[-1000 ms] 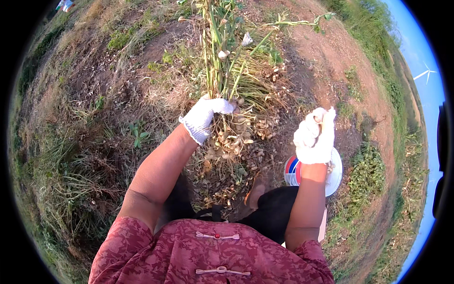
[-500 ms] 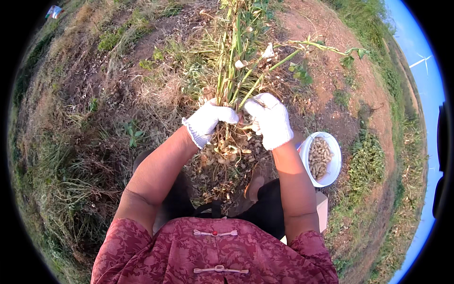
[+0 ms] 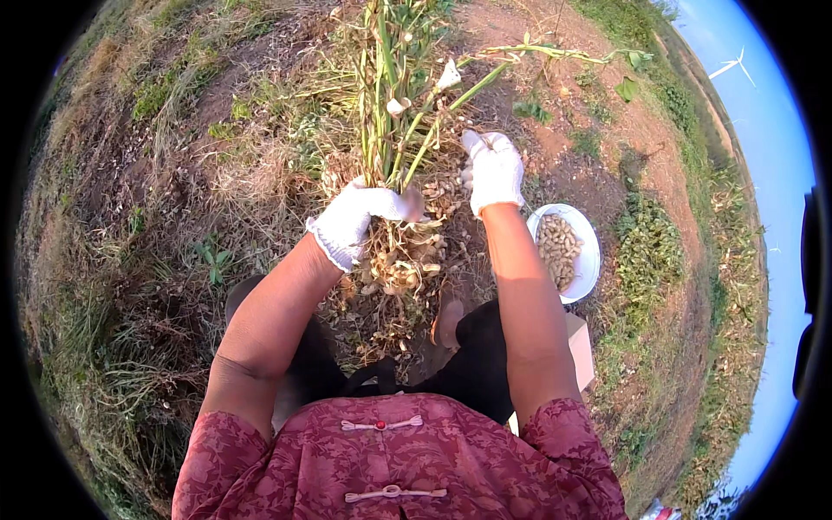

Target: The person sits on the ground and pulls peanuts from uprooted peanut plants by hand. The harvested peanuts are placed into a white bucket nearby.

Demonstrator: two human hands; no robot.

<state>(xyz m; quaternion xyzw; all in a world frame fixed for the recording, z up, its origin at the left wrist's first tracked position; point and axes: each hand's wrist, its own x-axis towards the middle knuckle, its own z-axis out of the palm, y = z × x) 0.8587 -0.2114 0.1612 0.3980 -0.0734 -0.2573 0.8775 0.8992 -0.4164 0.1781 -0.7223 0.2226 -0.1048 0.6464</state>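
Observation:
My left hand [image 3: 357, 218], in a white knit glove, is closed around the lower stems of a bunch of peanut plants [image 3: 382, 121]. Green and yellowing stalks rise from the grip, while pale pods and roots [image 3: 406, 260] hang just beneath it. Off to the right of the bunch is my gloved right hand [image 3: 496, 172], apart from the stems, its fingers curled in. Whatever it may hold is hidden by the glove. Right of that forearm stands a white bucket [image 3: 590, 262] with shelled-looking tan peanut pods [image 3: 559, 251] inside.
Dry plant litter [image 3: 269, 182] covers the soil ahead and left. A pale box-like block [image 3: 579, 351] sits beside my right leg, below the bucket. Green leafy plants [image 3: 648, 256] lie right of the bucket. A wind turbine [image 3: 737, 65] stands far off.
My right hand has come away from the stems toward the right. My left hand keeps its grip on the bunch. The whole view has shifted slightly, moving the scene left.

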